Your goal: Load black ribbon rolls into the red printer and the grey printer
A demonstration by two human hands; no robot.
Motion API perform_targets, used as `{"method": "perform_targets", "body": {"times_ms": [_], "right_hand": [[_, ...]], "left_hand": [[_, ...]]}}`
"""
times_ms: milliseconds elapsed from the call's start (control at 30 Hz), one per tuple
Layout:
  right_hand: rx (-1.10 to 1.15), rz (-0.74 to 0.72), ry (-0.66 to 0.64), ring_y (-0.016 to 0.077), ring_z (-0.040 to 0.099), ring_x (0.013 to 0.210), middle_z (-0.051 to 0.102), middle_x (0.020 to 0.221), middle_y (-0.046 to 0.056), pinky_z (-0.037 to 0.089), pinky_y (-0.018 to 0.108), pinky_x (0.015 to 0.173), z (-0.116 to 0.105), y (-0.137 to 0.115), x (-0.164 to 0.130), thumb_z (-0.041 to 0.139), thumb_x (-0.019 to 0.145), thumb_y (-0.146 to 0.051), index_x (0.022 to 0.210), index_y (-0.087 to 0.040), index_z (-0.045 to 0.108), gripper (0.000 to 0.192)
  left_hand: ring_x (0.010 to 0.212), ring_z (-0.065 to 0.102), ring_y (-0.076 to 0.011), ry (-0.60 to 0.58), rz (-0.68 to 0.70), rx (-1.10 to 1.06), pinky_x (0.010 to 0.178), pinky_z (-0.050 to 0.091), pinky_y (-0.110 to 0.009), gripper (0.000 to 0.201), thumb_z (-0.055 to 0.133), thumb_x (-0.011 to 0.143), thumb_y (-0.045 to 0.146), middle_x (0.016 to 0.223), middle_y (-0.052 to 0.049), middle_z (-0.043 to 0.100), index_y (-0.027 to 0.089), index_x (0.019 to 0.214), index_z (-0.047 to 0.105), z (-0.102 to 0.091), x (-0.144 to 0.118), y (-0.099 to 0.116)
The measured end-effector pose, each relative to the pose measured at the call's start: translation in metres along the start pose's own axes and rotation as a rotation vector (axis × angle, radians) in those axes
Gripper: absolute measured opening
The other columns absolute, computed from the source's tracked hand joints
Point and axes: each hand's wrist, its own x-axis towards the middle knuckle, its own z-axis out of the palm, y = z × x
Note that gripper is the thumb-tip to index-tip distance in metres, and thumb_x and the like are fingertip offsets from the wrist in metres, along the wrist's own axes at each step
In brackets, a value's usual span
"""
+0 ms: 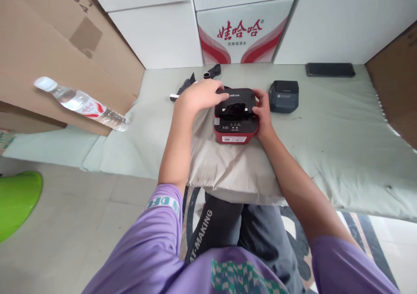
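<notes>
Nearest the camera is the wearer's purple shirt [192,270]. Beyond it, a red-and-black device [234,133] sits on the cloth-covered counter [332,133], near the front edge. The left grip [203,95] lies over the left rear of its black lid [237,95]; whether it is clenched cannot be told, some fingertips being hidden. The right grip [263,116] grasps the right side, thumb at the top edge. A dark boxy unit [284,97] stands just beside the right grip. Assessment: the casing appears rigid, probably moderately light, its smooth surfaces possibly slippery. The glossy black piece [235,110] on top looks thin and easily damaged. Hold is best taken low on both red side walls.
</notes>
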Motion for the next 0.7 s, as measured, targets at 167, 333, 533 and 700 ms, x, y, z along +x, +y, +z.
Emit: {"method": "perform_targets", "body": {"times_ms": [167, 333, 533, 700], "right_hand": [[0.086, 0.014, -0.005, 0.0386, 0.044, 0.158, 0.058, 0.158, 0.005, 0.039, 0.060, 0.135, 0.001, 0.002, 0.002, 0.075, 0.068, -0.079, 0.139, -0.036, 0.054, 0.086], [0.217, 0.123, -0.013, 0.0382, 0.051, 0.154, 0.062, 0.156, 0.003, 0.037, 0.060, 0.136, 0.006, -0.003, -0.001, 0.080, 0.061, -0.073, 0.144, -0.037, 0.050, 0.096], [0.281, 0.200, -0.032, 0.0358, 0.051, 0.152, 0.062, 0.153, 0.001, 0.039, 0.056, 0.134, 0.007, -0.010, -0.006, 0.077, 0.064, -0.061, 0.148, -0.038, 0.050, 0.091], [0.265, 0.154, -0.036, 0.0337, 0.049, 0.154, 0.061, 0.154, -0.001, 0.038, 0.055, 0.135, 0.008, -0.003, -0.004, 0.073, 0.067, -0.055, 0.149, -0.041, 0.049, 0.086]], "left_hand": [[0.136, 0.064, -0.0317, 0.134, -0.078, -0.053, 0.118, 0.045, -0.043, 0.033, 0.061, 0.105, 0.040, 0.139, -0.012, 0.074, 0.023, 0.129, 0.074, 0.038, 0.019, -0.004], [0.133, 0.068, -0.0317, 0.139, -0.176, -0.176, 0.115, 0.049, -0.043, 0.036, 0.044, 0.112, 0.038, 0.136, -0.014, 0.076, 0.022, 0.127, 0.072, 0.065, 0.018, -0.007], [0.131, 0.070, -0.0341, 0.148, -0.131, -0.080, 0.113, 0.049, -0.043, 0.038, 0.041, 0.113, 0.037, 0.132, -0.018, 0.078, 0.019, 0.127, 0.071, 0.061, 0.009, -0.004], [0.131, 0.070, -0.0344, 0.163, -0.102, -0.108, 0.115, 0.048, -0.045, 0.034, 0.045, 0.112, 0.036, 0.128, -0.016, 0.079, 0.020, 0.122, 0.072, 0.061, 0.016, -0.007]]}}
